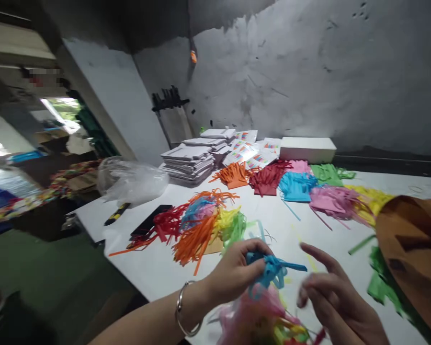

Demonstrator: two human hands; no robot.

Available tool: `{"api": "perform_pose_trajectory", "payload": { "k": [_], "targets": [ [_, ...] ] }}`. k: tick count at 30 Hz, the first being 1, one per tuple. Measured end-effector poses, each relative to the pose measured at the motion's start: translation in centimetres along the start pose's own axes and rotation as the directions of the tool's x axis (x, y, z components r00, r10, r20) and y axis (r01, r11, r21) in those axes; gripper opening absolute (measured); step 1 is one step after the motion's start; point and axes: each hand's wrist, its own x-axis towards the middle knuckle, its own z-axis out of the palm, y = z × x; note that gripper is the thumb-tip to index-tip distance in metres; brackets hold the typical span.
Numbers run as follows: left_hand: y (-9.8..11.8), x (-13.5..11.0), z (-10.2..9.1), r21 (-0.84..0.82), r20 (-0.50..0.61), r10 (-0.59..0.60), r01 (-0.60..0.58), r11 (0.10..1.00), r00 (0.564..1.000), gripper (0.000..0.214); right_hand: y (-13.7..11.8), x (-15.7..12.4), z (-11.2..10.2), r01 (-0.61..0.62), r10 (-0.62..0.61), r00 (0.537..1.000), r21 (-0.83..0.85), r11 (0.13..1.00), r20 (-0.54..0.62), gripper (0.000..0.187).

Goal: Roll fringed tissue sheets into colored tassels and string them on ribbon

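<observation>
My left hand [237, 270], with a silver bracelet on the wrist, is closed on a bundle of blue paper strips [273, 270] above the white table [158, 268]. My right hand [330, 297] hovers just right of the strips, fingers apart and slightly blurred, holding nothing. Below both hands lies a heap of pink, yellow and red paper strips [262, 321]. Ahead of my left hand sits a mixed pile of red, orange, blue, yellow and green strips [197, 225].
Sorted piles of orange [233, 175], dark red, blue [296, 186], pink, green and yellow strips lie further back. Stacks of white cards [188, 163], a white box [307, 149], a clear plastic bag [131, 182] and a black phone [151, 220] are on the table. A brown sleeve [413, 249] shows at right.
</observation>
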Motion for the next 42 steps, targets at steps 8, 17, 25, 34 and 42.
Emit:
{"api": "perform_pose_trajectory", "payload": {
  "k": [8,17,25,34,42],
  "targets": [
    [-1.8,0.3,5.5,-0.150,0.105,-0.254,0.268,0.952,0.961,0.020,0.6,-1.4,-1.2,-0.047,0.057,0.995,0.113,0.992,-0.087,0.012],
    [-1.1,-0.1,5.7,-0.059,0.173,-0.062,0.073,0.996,0.983,0.031,-0.6,-1.5,-1.5,-0.114,0.136,0.985,0.192,0.975,-0.106,0.011],
    [-1.8,-0.8,7.0,-0.579,0.291,-0.248,0.376,0.723,0.924,0.033,-0.5,-3.5,-1.7,-0.083,0.071,0.961,-0.033,0.996,-0.269,0.008],
    [-1.9,-1.7,6.4,-0.560,0.285,-0.270,0.388,0.732,0.920,0.031,-2.1,-4.5,-1.6,-0.013,-0.048,0.987,-0.370,0.929,-0.154,0.012],
    [-0.8,-2.6,6.4,-0.041,-0.075,0.016,-0.019,0.999,0.997,0.012,-2.2,-5.3,-0.4,-0.103,0.031,0.979,-0.357,0.929,-0.203,0.014]
  ]
}}
